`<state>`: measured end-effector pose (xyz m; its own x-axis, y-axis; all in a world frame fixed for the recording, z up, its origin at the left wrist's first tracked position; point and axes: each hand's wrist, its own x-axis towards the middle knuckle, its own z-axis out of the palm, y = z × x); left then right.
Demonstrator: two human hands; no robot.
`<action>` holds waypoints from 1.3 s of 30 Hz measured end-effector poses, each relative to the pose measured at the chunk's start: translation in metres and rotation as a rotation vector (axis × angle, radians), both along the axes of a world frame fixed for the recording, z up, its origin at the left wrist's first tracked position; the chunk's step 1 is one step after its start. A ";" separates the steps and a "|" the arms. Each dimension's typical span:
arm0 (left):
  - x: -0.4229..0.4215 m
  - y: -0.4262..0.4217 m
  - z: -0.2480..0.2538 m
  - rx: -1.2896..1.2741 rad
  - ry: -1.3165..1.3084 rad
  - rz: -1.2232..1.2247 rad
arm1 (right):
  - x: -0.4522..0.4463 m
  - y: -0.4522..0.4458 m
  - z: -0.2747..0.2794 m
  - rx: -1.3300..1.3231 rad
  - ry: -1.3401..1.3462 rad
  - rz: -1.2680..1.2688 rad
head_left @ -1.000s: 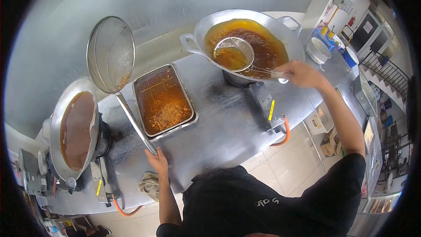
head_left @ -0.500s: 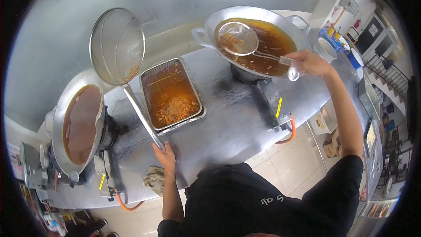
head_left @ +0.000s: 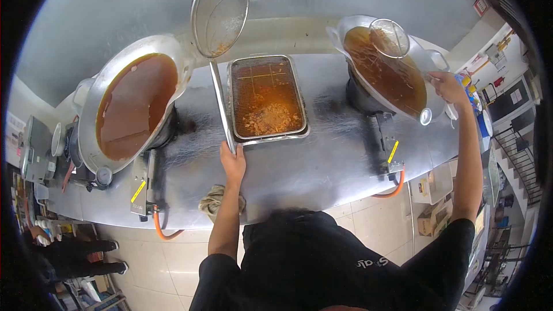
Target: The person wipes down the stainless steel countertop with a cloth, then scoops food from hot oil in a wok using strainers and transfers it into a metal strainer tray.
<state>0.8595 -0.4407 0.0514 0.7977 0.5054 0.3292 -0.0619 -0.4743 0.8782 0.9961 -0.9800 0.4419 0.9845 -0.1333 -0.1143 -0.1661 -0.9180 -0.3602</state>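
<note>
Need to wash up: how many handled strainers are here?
2: large strainer in the left hand; small strainer in the right hand, over a wok. Others may be hidden.

1. The widest open run of table (head_left: 322,167) lies between the tray (head_left: 271,140) and the right pan (head_left: 423,57), reaching the near edge and bounded by a burner box (head_left: 389,144).
2. Between the left pan (head_left: 92,98) and the tray, the large strainer (head_left: 220,11) slants its handle across, the left hand (head_left: 233,164) at its near end.
3. A crumpled cloth (head_left: 214,200) takes up the near edge beside the left forearm (head_left: 226,219).
4. The small strainer (head_left: 390,38) and right hand (head_left: 448,88) obstruct access over the right pan.
</note>
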 end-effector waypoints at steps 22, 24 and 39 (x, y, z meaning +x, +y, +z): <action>-0.020 0.029 0.021 -0.059 0.022 -0.079 | -0.112 0.266 -0.135 -0.868 -0.166 0.551; -0.025 0.027 0.021 -0.083 0.027 -0.094 | -0.118 0.262 -0.140 -0.872 -0.173 0.541; -0.024 0.032 0.035 -0.120 -0.013 -0.143 | -0.152 0.258 -0.165 -0.672 -0.199 0.401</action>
